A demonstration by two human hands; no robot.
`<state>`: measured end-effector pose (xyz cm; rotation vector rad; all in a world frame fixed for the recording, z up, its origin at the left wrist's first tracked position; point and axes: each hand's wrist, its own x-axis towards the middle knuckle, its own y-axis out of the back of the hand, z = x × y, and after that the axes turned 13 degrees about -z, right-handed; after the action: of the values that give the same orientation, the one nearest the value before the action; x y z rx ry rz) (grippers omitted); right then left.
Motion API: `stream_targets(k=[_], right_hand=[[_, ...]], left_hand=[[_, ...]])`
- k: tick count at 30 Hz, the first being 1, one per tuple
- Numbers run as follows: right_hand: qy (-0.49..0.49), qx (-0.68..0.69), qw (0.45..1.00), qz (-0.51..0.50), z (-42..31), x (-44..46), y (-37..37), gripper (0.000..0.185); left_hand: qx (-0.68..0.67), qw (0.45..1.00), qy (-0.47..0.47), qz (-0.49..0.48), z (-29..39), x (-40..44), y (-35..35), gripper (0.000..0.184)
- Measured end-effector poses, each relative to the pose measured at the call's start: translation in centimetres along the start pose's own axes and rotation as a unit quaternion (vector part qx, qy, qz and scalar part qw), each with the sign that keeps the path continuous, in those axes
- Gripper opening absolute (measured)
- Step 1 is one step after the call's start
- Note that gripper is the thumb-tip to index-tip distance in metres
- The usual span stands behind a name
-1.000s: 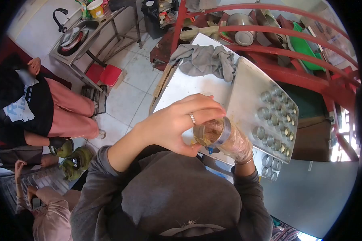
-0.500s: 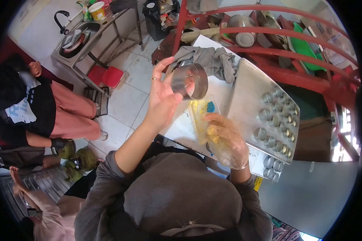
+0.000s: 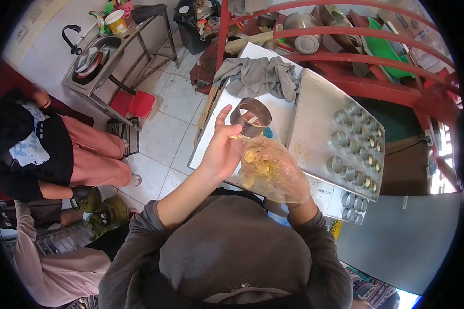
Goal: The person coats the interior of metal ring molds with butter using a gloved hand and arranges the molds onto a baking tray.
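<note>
Metal ring: a short, round band (image 3: pixel 250 117) of dark grey metal, held up over the near part of the desk between the person and the grey cloth; it is tilted, so that its round opening and part of its inner wall show.
Ring surface: dull, with darker and lighter patches round the outside; the rim reads as a thin, paler edge.
Left hand: bare (image 3: pixel 222 153), its fingers closed on the ring at the lower left, the thumb against the outer wall and a fingertip standing up beside it.
Right hand: in a loose, clear plastic glove (image 3: pixel 276 170), just below the ring; the fingers look bent, but whether they grip anything or touch the ring I cannot tell.
Yellow smears: thick and bright (image 3: pixel 254 156), on the gloved fingers.
Blue thing: a small patch (image 3: pixel 268 132) just beside the ring, mostly hidden by the glove.
Desk: white top (image 3: pixel 219 113), lying under both hands.
Grey cloth: crumpled (image 3: pixel 263 77), at the far end of the desk.
Tray: broad, pale metal with a raised rim (image 3: pixel 309 123), to the right of the hands.
Tray rings: round, shiny metal pieces (image 3: pixel 335 165) standing in rows toward the tray's right side, some yellowish within.
Loose rings: a small cluster (image 3: pixel 348 200) outside the tray, near its closest corner.
</note>
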<state>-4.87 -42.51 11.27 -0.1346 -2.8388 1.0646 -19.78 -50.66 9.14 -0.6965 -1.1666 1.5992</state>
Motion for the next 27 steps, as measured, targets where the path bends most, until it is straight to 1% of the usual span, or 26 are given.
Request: stream_targets(k=[1,4,6,8,10,12,15,16,17,18,19,21,23,24,26,27], right_hand=[[0.008,0.001,1.000,-0.006,0.0,0.1,0.0,0.048],[0.025,0.011,1.000,-0.005,0.0,0.4,-0.5,0.047],[0.029,0.027,0.999,0.024,-0.2,0.4,-1.4,0.048],[0.038,0.065,0.997,-0.016,0.2,0.0,-0.3,0.046],[0.058,0.006,0.998,-0.017,-0.1,-0.5,0.0,0.046],[0.090,-0.150,0.984,0.019,-1.2,-1.0,-0.9,0.047],[0.039,-0.240,0.959,0.146,-3.3,-0.9,-1.9,0.038],[0.033,-0.397,0.907,0.138,-4.0,-0.6,-1.7,0.037],[0.026,-0.542,0.830,0.128,-4.8,-0.1,-1.2,0.038],[0.017,-0.672,0.731,0.115,-5.4,0.5,-0.9,0.039],[0.008,-0.772,0.629,0.090,-5.9,0.9,-1.2,0.041],[-0.013,-0.921,0.388,0.033,-6.6,1.8,-1.8,0.045],[-0.051,-0.940,0.337,-0.025,-6.9,2.0,-1.1,0.047],[-0.068,-0.947,0.309,-0.055,-6.8,2.1,-0.7,0.048],[-0.018,-0.921,0.373,-0.109,-5.8,1.2,-0.1,0.049],[0.007,-0.904,0.404,-0.136,-5.6,1.0,-0.2,0.049]], left_hand=[[0.005,1.000,0.003,0.003,-0.1,0.0,0.1,0.067],[0.060,0.998,-0.008,0.032,-0.4,0.0,-0.1,0.063],[0.074,0.997,-0.008,0.039,0.0,0.0,-0.5,0.066],[0.080,0.996,-0.019,0.030,0.3,0.1,-0.2,0.069],[0.078,0.996,-0.039,0.005,1.0,0.6,0.9,0.073],[0.184,0.979,-0.062,-0.055,1.9,1.1,1.7,0.072],[0.305,0.940,-0.070,-0.139,3.6,1.6,2.2,0.067],[0.345,0.921,-0.069,-0.168,4.2,1.7,2.0,0.066],[0.385,0.900,-0.066,-0.196,4.7,1.8,1.8,0.065],[0.386,0.897,-0.044,-0.211,5.1,1.9,1.6,0.062],[0.387,0.894,-0.022,-0.227,5.5,1.9,1.4,0.060],[0.380,0.893,0.005,-0.243,5.6,1.9,0.8,0.056],[0.363,0.899,0.015,-0.246,5.6,1.8,0.2,0.053],[0.371,0.900,0.045,-0.225,5.7,1.7,0.1,0.055],[0.386,0.899,0.101,-0.181,6.2,1.5,0.1,0.061],[0.379,0.901,0.106,-0.183,6.2,1.4,0.3,0.060]])
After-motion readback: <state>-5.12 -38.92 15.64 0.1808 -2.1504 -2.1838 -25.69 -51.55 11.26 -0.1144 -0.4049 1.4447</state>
